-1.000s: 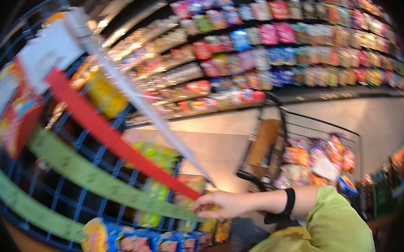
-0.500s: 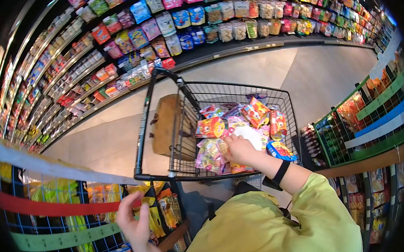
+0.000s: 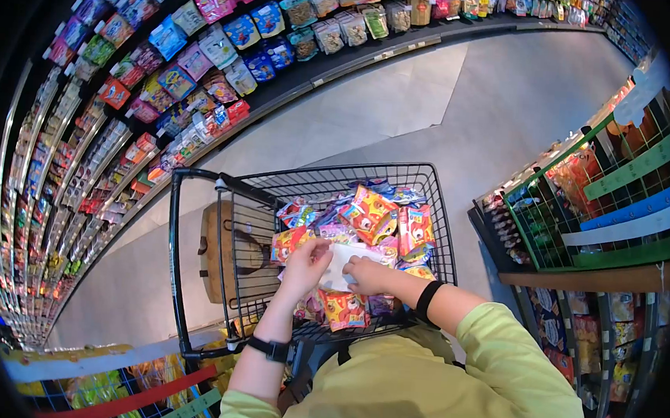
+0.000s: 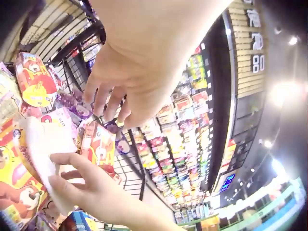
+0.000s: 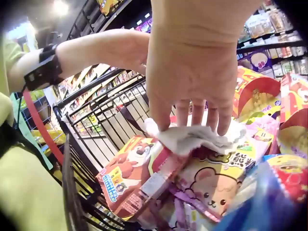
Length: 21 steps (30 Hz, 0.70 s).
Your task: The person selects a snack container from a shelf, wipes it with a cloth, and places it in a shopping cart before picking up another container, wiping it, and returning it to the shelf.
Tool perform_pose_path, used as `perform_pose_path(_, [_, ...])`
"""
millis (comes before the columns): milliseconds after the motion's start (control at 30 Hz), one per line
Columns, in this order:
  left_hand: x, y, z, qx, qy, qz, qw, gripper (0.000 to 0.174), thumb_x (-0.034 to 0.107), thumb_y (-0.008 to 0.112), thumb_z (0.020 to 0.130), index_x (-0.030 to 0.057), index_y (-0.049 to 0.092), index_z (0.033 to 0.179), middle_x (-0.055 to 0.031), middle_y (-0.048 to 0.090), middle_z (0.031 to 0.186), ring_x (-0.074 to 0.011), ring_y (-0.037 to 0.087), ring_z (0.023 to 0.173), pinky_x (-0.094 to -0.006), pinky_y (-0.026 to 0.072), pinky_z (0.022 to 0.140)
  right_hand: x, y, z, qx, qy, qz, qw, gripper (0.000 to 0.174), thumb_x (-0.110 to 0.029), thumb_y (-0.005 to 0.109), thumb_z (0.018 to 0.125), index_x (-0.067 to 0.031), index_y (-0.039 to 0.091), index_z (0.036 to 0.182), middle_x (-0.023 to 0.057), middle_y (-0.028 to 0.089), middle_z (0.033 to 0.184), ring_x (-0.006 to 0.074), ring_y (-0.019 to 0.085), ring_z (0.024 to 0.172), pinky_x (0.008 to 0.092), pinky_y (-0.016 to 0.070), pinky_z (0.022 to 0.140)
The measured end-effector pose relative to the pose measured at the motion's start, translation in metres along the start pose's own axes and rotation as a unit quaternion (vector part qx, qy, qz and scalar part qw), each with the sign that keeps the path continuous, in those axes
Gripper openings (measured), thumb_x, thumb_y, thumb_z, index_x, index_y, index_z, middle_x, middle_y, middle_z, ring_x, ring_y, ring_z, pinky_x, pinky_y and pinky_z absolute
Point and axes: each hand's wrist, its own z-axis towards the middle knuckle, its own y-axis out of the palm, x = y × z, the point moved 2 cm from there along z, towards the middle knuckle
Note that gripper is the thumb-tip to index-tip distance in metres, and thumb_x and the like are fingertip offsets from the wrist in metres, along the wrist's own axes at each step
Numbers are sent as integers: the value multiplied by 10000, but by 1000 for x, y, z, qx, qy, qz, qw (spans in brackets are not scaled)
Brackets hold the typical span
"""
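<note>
A white sheet, paper or cloth [image 3: 344,262], lies on colourful snack packets [image 3: 346,311] inside a black wire cart. My right hand [image 3: 374,275] pinches its near right edge; in the right wrist view the fingers of the right hand [image 5: 195,103] bend down onto the crumpled white sheet [image 5: 199,138]. At the sheet's left side is my left hand [image 3: 308,263], its fingers loosely bent. In the left wrist view the left hand [image 4: 132,79] hangs over the packets with its fingers apart from them, and the right hand [image 4: 96,190] grips the white sheet [image 4: 48,149].
The cart's handle [image 3: 178,264] is at the left, with a brown box [image 3: 227,252] beside the basket. Shelves of hanging packets [image 3: 198,60] line the far side of the aisle floor [image 3: 388,112]. A green wire rack [image 3: 536,215] stands at right, another rack [image 3: 135,397] at lower left.
The left hand has moved from the blue rack to the sheet in the cart. The right hand has come from the rack into the cart and now holds the sheet's right part. The view has shifted.
</note>
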Motion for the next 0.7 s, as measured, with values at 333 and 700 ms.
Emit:
perform_pose_path(333, [-32, 75, 117, 52, 56, 182, 980, 408, 186, 733, 737, 35, 587, 1088, -134, 547, 996, -231, 582, 832, -316, 492, 729, 10, -9, -20, 41, -23, -21, 999, 339, -31, 661, 666, -4, 556, 987, 160, 505, 1059, 347, 556, 958, 432, 501, 795])
perform_pose_path(700, [33, 24, 25, 49, 209, 92, 972, 303, -4, 621, 687, 39, 601, 986, -88, 586, 988, -206, 572, 840, -302, 477, 714, 45, -111, -47, 84, 9, 189, 978, 269, -76, 532, 752, 9, 575, 1004, 211, 634, 876, 333, 632, 831, 412, 501, 727])
